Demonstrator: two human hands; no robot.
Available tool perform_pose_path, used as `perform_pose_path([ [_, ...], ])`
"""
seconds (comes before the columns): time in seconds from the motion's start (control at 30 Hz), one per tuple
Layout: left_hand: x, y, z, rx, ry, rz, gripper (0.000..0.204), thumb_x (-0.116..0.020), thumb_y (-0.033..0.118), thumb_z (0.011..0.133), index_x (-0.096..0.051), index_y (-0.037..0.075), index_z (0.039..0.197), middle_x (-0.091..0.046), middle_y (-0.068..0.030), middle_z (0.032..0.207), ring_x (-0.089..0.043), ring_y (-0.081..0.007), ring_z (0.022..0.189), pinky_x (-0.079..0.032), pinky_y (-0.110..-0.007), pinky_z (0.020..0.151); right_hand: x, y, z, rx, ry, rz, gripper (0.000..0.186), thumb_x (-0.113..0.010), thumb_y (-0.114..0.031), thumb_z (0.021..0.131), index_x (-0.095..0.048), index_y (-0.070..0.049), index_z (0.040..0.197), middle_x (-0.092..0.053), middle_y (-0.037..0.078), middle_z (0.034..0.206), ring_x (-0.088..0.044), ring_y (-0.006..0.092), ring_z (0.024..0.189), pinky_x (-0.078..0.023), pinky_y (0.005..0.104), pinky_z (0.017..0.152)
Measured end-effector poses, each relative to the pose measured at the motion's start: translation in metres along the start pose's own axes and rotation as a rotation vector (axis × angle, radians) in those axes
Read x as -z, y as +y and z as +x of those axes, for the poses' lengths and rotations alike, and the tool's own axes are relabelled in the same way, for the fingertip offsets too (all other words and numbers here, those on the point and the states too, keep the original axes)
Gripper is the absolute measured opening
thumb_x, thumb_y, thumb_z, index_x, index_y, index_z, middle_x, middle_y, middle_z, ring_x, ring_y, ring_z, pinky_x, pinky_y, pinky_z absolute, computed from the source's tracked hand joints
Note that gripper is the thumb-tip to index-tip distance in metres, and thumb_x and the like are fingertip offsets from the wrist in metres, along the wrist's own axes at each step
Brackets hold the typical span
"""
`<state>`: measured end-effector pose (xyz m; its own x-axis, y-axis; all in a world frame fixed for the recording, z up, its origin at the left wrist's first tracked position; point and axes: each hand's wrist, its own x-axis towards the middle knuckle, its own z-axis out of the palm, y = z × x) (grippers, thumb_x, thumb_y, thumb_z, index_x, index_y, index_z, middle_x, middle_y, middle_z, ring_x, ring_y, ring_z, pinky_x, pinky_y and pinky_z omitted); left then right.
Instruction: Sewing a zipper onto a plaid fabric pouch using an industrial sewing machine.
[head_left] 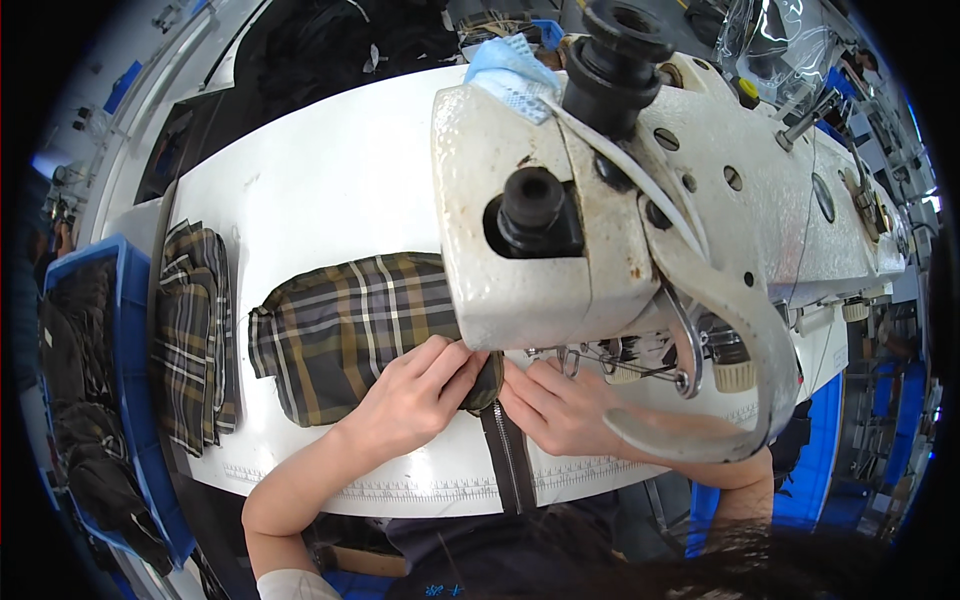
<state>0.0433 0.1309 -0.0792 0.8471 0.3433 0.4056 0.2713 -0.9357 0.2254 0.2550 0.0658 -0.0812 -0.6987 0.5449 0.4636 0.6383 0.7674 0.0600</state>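
Observation:
A dark plaid fabric piece (pixel 345 325) in brown, black and white lies on the white sewing table, its right end under the sewing machine head (pixel 540 300). My left hand (pixel 415 395) is closed, fingertips pinching the fabric's right edge just below the machine head. Close by on the right, my right hand (pixel 560 408) has its fingers bent and drawn together at that same edge. From between the hands a dark zipper (pixel 508 460) runs down over the table's front edge. The machine head hides the needle area and some of my fingertips.
Folded plaid pieces (pixel 195 340) are stacked at the table's left edge. Beyond them stands a blue crate (pixel 130 380) of dark cloth. A curved metal lever (pixel 740 440) hangs over my right forearm. A ruler strip (pixel 370 492) follows the front edge; dark fabric (pixel 340 45) lies behind.

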Motion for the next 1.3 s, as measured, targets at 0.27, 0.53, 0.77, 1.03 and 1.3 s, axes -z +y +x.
perform_pose_path([
  [0.27, 0.009, 0.002, 0.006, -0.025, -0.068, 0.024, 0.039, -0.06, 0.0, 0.066, -0.06, -0.014, 0.102, -0.05, -0.0106, 0.089, -0.052, -0.0208, 0.079, -0.051, -0.029, 0.065, 0.0, 0.002, -0.001, 0.001, -0.009, -0.023, 0.023, -0.063, -0.009, 0.068, -0.063, -0.001, 0.09, -0.062, 0.01, 0.095, -0.056, 0.0142, 0.072, -0.039, 0.0208, 0.047],
  [0.53, 0.013, 0.005, 0.008, -0.012, -0.066, 0.01, 0.037, -0.061, -0.001, 0.065, -0.061, -0.014, 0.1, -0.05, -0.0101, 0.088, -0.052, -0.0206, 0.079, -0.051, -0.029, 0.066, 0.003, 0.003, 0.005, -0.026, 0.101, 0.024, 0.026, -0.064, -0.008, 0.069, -0.063, -0.001, 0.093, -0.061, 0.009, 0.092, -0.057, 0.0138, 0.071, -0.039, 0.0208, 0.048],
  [0.77, 0.019, -0.003, 0.012, 0.032, -0.097, -0.139, 0.048, -0.072, 0.005, 0.053, -0.06, -0.008, 0.098, -0.051, -0.0115, 0.096, -0.052, -0.0257, 0.082, -0.05, -0.033, 0.07, 0.001, 0.001, -0.001, 0.12, 0.015, -0.041, 0.027, -0.063, -0.007, 0.07, -0.065, 0.003, 0.095, -0.063, 0.016, 0.1, -0.055, 0.0134, 0.07, -0.038, 0.0192, 0.042],
  [1.03, 0.016, -0.006, 0.018, 0.061, -0.161, -0.168, 0.045, -0.077, 0.012, 0.054, -0.062, 0.003, 0.095, -0.055, -0.0117, 0.105, -0.054, -0.0317, 0.092, -0.05, -0.039, 0.08, -0.005, 0.0, -0.004, 0.105, 0.006, -0.221, 0.026, -0.061, -0.007, 0.072, -0.066, 0.004, 0.095, -0.063, 0.017, 0.1, -0.058, 0.0154, 0.076, -0.044, 0.0197, 0.049],
  [1.3, 0.002, -0.027, 0.037, 0.136, -0.06, -0.174, 0.031, -0.067, 0.005, 0.066, -0.066, 0.01, 0.096, -0.063, -0.0103, 0.094, -0.06, -0.0325, 0.091, -0.05, -0.041, 0.084, -0.029, 0.025, 0.003, -0.414, 0.338, 1.088, 0.017, -0.059, -0.008, 0.069, -0.063, -0.009, 0.085, -0.064, 0.009, 0.075, -0.062, 0.028, 0.069, -0.049, 0.0394, 0.06],
])
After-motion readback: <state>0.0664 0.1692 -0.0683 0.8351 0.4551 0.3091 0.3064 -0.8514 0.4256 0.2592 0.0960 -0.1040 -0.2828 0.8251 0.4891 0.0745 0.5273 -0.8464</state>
